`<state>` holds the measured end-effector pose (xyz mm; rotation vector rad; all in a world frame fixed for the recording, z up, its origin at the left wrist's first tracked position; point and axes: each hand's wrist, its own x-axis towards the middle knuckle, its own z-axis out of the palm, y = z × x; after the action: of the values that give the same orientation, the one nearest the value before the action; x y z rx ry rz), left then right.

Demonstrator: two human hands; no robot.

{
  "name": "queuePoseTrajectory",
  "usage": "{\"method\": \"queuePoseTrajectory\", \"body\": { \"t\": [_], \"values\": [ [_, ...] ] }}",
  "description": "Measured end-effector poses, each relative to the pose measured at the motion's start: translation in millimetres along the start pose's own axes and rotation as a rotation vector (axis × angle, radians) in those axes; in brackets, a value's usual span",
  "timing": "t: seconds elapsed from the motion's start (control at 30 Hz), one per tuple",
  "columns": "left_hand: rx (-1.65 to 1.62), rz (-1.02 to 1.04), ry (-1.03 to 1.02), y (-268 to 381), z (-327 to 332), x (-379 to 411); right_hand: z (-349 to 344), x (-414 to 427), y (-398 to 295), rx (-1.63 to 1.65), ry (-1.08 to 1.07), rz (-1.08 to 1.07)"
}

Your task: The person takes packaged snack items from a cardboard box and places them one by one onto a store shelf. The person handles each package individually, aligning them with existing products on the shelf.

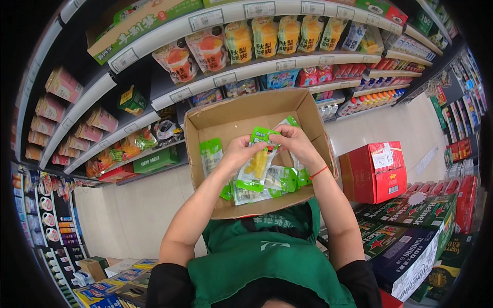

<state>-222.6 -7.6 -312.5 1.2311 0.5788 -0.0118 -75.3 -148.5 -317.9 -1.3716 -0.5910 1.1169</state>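
Between my two hands is a green-and-white plastic food pouch [257,163] with yellow strips visible through its clear window. My left hand [239,152] pinches its left side, thumb across the front. At the upper right edge, my right hand [295,142] grips the same pouch with thumb and fingers. Both hands are over an open cardboard box [235,125] in front of my green apron [265,261]. Several similar pouches lie loose in the box, one [211,154] by its left wall and another [283,178] under the held pouch.
Store shelves [231,79] curve across the far side, carrying stand-up pouches [238,40] and pink cups [102,117]. A red carton [371,173] stands at the right, beside stacked Heineken cases [416,210] and a Tsingtao case [400,250]. More boxed goods [111,285] sit at lower left.
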Motion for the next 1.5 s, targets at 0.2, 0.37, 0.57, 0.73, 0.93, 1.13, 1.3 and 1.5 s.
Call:
{"method": "queuePoseTrajectory", "body": {
  "t": [0.2, 0.37, 0.57, 0.73, 0.93, 1.13, 1.3, 1.5],
  "values": [
    [0.039, 0.038, 0.008, 0, 0, 0, 3, -2, -2, -0.003, -0.005, 0.010],
    [0.076, 0.043, 0.008, -2, -1, 1, 4, -1, 0, 0.007, 0.008, 0.005],
    [-0.141, 0.135, 0.172, -8, -3, 9, 13, 0, -4, 0.060, -0.070, 0.067],
    [-0.309, 0.218, 0.176, -4, -3, 9, 11, 3, 13, 0.078, -0.186, 0.153],
    [-0.361, 0.231, 0.146, -1, -1, 9, 14, 3, 13, 0.019, -0.202, 0.165],
    [-0.417, 0.241, 0.106, -2, -1, 10, 13, 5, 13, -0.023, -0.272, 0.034],
    [-0.467, 0.246, 0.111, 2, -2, 8, 13, 3, 6, 0.016, -0.289, 0.148],
    [-0.433, 0.286, 0.170, 3, -3, 9, 11, 4, 20, -0.164, -0.356, 0.151]
  ]
}}
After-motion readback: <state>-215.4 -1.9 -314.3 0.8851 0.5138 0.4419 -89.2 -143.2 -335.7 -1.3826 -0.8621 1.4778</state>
